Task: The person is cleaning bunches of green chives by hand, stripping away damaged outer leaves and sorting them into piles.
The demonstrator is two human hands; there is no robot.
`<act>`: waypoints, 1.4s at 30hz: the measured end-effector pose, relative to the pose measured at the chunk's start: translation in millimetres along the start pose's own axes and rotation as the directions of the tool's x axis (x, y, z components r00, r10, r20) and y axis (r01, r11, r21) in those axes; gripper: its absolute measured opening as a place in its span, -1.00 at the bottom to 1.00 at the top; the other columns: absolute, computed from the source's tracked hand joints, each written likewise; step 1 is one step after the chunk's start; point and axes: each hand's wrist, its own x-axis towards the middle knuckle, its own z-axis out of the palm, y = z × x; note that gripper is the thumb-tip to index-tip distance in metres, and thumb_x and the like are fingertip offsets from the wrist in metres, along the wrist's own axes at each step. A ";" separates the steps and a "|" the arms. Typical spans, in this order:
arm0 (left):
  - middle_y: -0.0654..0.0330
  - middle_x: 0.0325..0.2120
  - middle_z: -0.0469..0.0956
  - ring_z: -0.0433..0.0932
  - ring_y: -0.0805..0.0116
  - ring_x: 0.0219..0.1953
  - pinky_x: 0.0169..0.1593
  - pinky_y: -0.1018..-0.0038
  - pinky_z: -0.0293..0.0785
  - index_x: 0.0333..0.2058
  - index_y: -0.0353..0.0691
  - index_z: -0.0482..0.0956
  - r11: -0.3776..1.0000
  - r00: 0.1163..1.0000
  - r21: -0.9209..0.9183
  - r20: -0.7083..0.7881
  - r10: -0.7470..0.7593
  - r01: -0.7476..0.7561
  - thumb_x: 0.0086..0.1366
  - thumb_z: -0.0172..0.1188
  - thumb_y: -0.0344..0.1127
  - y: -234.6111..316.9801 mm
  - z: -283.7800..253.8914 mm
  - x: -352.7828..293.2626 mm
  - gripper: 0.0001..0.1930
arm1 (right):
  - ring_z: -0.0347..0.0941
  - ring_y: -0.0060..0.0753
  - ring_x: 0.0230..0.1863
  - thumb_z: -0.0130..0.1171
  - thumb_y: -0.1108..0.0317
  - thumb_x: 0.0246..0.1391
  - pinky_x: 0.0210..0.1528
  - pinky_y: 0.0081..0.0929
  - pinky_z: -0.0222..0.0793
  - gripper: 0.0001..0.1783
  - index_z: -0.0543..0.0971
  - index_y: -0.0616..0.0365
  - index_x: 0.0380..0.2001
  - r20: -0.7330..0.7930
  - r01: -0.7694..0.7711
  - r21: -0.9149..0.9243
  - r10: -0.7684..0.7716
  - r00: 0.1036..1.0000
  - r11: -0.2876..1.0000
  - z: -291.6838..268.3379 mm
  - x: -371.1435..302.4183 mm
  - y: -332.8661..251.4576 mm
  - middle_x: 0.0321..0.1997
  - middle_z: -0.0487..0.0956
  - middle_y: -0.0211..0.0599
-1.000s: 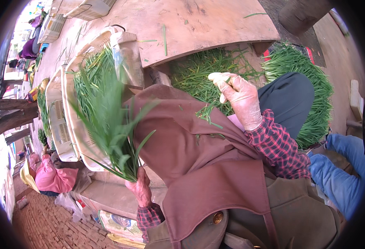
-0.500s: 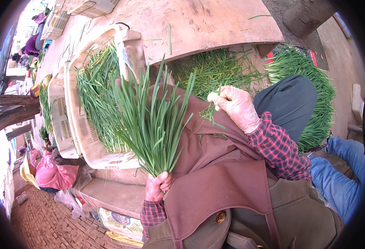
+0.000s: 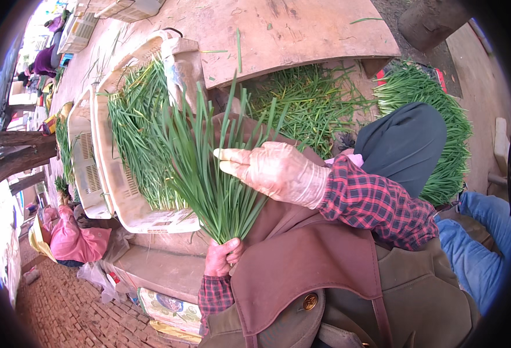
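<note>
My left hand is closed round the lower ends of a bunch of green chives, whose long leaves fan upward over my lap. Against the right side of the fan is my right hand, in a thin pale glove. Its forefingers are stretched out over the leaves, and I see nothing held in them. Under both hands spreads a brown apron. Just left of the bunch, loose chives fill a cream plastic crate.
A worn board tabletop lies ahead, with a heap of loose leaves beneath its edge. To the right is a large pile of chives, near a person's jeans. Another person in pink sits at left.
My right hand has moved left from beside my knee to the bunch. The leaf scraps it pinched are gone from its fingers, which now stretch out. My left hand keeps its hold.
</note>
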 end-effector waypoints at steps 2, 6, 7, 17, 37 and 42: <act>0.35 -0.71 0.25 0.13 0.61 -0.74 -0.69 0.66 -0.03 -0.13 -0.28 0.41 1.000 1.000 -0.017 0.010 0.012 -0.012 0.21 0.29 -0.36 -0.9 -0.1 1.4 -0.69 | 0.54 -0.34 -0.26 0.02 0.41 0.05 -0.23 -0.42 0.44 -0.63 0.52 0.18 -0.04 0.072 -0.037 -0.045 0.040 0.997 0.998 9.8 -6.1 -0.4 0.03 0.54 -0.23; 0.36 -0.70 0.25 0.12 0.61 -0.74 -0.69 0.66 -0.04 -0.10 -0.29 0.40 0.999 0.999 -0.049 0.045 0.007 -0.004 0.20 0.30 -0.37 -1.4 -6.5 1.6 -0.66 | 0.54 -0.34 -0.32 0.06 0.39 0.04 -0.30 -0.43 0.45 -0.71 0.56 0.17 -0.14 0.155 -0.072 0.019 0.068 0.985 0.997 14.1 -36.2 3.8 -0.15 0.57 -0.29; 0.36 -0.70 0.25 0.12 0.61 -0.74 -0.69 0.65 -0.04 -0.09 -0.29 0.40 0.998 0.999 -0.059 0.052 0.009 -0.005 0.20 0.30 -0.37 -2.9 -7.4 2.9 -0.65 | 0.54 -0.34 -0.34 0.06 0.39 0.05 -0.31 -0.43 0.45 -0.73 0.56 0.17 -0.16 0.145 -0.084 0.018 0.081 0.986 0.996 12.0 -39.3 0.9 -0.15 0.57 -0.29; 0.35 -0.74 0.25 0.14 0.61 -0.76 -0.70 0.65 -0.01 -0.11 -0.34 0.40 0.995 0.993 -0.104 0.117 0.005 0.007 0.20 0.29 -0.38 -8.1 -20.4 2.1 -0.66 | 0.62 -0.25 -0.18 0.21 0.50 0.08 -0.21 -0.43 0.54 -0.76 0.62 0.22 -0.14 -0.184 -0.226 0.183 0.259 0.948 0.957 -8.1 -43.3 12.4 -0.01 0.61 -0.21; 0.36 -0.65 0.31 0.14 0.61 -0.74 -0.68 0.62 -0.02 -0.09 -0.32 0.42 0.997 0.999 0.066 -0.029 -0.043 0.044 0.15 0.30 -0.48 -6.4 -48.3 -7.7 -0.65 | 0.57 -0.04 -0.21 0.22 0.26 0.12 -0.16 -0.28 0.47 -0.76 0.62 0.22 -0.25 0.250 -0.658 0.333 0.610 0.752 0.675 -20.9 -71.6 32.8 -0.28 0.62 -0.10; 0.38 -0.66 0.29 0.12 0.62 -0.75 -0.68 0.63 -0.04 -0.09 -0.30 0.42 0.995 0.998 0.082 -0.030 -0.059 0.061 0.15 0.28 -0.52 -5.1 -50.2 -8.0 -0.66 | 0.56 -0.02 -0.19 0.17 0.17 0.16 -0.11 -0.24 0.45 -0.70 0.61 0.23 -0.27 0.322 -0.685 0.370 0.605 0.728 0.628 -25.7 -65.9 26.5 -0.29 0.61 -0.06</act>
